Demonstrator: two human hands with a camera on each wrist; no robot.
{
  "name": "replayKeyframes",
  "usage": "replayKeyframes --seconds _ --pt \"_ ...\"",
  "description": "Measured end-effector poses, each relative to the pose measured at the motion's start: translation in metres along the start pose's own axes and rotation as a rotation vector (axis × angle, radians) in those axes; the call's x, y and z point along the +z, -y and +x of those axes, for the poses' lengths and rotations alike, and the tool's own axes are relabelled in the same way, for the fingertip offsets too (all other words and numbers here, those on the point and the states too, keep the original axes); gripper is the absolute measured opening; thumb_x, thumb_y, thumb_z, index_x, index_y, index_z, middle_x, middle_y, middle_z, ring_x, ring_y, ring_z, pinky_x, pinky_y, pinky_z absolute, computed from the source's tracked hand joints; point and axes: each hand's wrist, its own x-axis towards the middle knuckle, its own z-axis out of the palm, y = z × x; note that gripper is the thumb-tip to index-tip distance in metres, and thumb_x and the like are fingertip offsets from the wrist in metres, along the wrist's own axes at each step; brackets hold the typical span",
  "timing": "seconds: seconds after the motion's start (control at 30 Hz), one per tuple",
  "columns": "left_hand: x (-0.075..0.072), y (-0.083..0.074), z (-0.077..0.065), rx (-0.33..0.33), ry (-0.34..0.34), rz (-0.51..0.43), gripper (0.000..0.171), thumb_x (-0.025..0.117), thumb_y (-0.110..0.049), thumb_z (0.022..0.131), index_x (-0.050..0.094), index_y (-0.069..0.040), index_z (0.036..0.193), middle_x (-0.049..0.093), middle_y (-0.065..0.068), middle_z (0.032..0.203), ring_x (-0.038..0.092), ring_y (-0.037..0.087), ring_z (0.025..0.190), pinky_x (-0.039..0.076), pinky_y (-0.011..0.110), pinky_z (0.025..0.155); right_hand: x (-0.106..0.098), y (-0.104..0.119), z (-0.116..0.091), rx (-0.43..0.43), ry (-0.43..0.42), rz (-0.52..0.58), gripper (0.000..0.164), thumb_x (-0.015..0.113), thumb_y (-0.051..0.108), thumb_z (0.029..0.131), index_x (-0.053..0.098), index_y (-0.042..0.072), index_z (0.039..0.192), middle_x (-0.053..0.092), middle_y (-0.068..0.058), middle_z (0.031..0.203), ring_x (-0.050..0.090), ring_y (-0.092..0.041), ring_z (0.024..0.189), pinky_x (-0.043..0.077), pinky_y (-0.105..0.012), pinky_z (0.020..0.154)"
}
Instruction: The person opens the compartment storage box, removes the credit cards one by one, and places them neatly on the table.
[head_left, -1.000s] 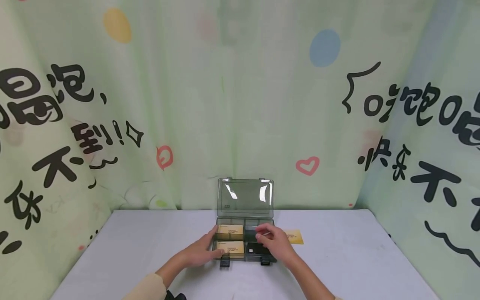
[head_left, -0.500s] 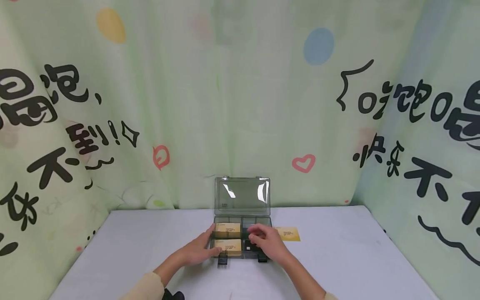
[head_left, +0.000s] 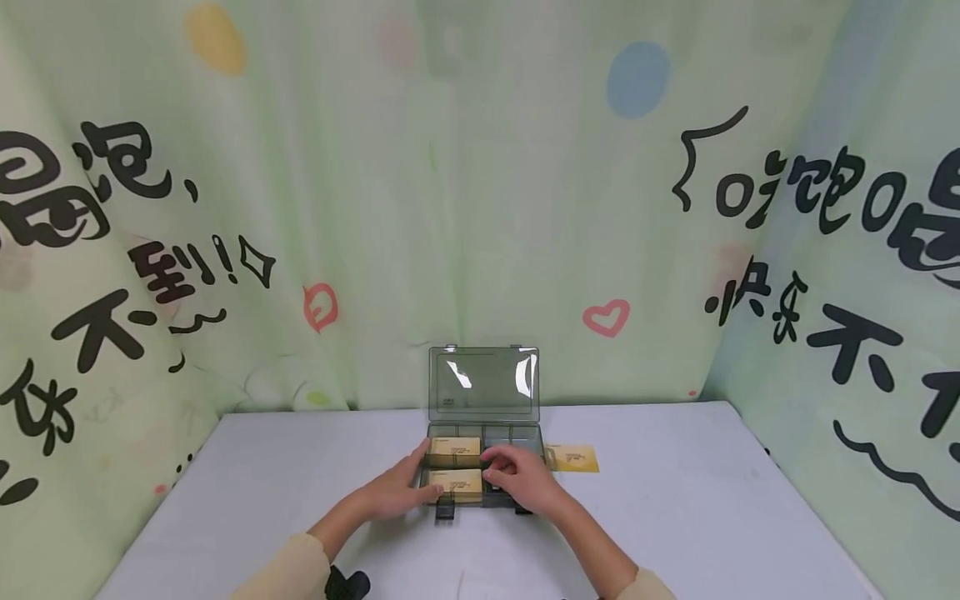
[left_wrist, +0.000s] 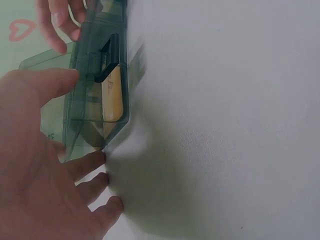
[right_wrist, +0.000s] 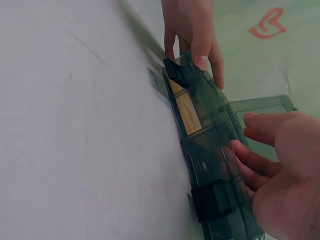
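Observation:
A smoky translucent compartment box (head_left: 512,431) stands on the table, its lid (head_left: 483,383) raised at the back. In its left compartments sit two yellow card packs, one behind (head_left: 454,448) and one in front (head_left: 457,481). My left hand (head_left: 393,487) grips the box's left side, thumb over the front rim, fingers along the outer wall. Over the right compartments my right hand (head_left: 528,479) has bent fingers, the fingertips beside the middle divider. In the right wrist view a fingertip (right_wrist: 237,146) reaches the box's upper edge, with nothing visible between thumb and fingers.
A flat yellow card (head_left: 573,458) lies on the table right of the box. Two dark latches, the left one (head_left: 445,508) plainer to see, hang at the box's front. A black object (head_left: 347,583) shows at the near table edge. A printed curtain (head_left: 465,208) stands behind the white table.
My right hand has shifted left across the right compartments to the middle divider. My left hand stays on the box. The whole head view has shifted slightly.

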Motion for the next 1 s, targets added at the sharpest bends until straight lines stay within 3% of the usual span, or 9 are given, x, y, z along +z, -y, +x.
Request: replayKeyframes --seconds 0.57,1.0 --pt "0.0 0.002 0.002 -0.024 0.018 -0.002 0.087 0.058 -0.044 0.093 0.01 -0.009 0.156 0.022 0.021 0.159 0.022 0.041 0.147 0.023 0.061 0.115 0.004 0.008 0.006 0.014 0.074 -0.083 0.03 0.064 0.018 0.093 0.064 0.003 0.118 0.065 -0.003 0.085 0.053 -0.011 0.073 0.044 -0.024 0.059" --pt "0.0 0.004 0.001 -0.026 0.007 0.009 0.087 0.057 -0.046 0.093 0.01 -0.009 0.156 0.022 0.021 0.159 0.023 0.041 0.146 0.024 0.062 0.115 0.008 0.003 0.011 0.034 0.065 -0.097 0.03 0.064 0.022 0.093 0.065 0.004 0.117 0.064 -0.003 0.082 0.053 -0.012 0.07 0.044 -0.025 0.057"
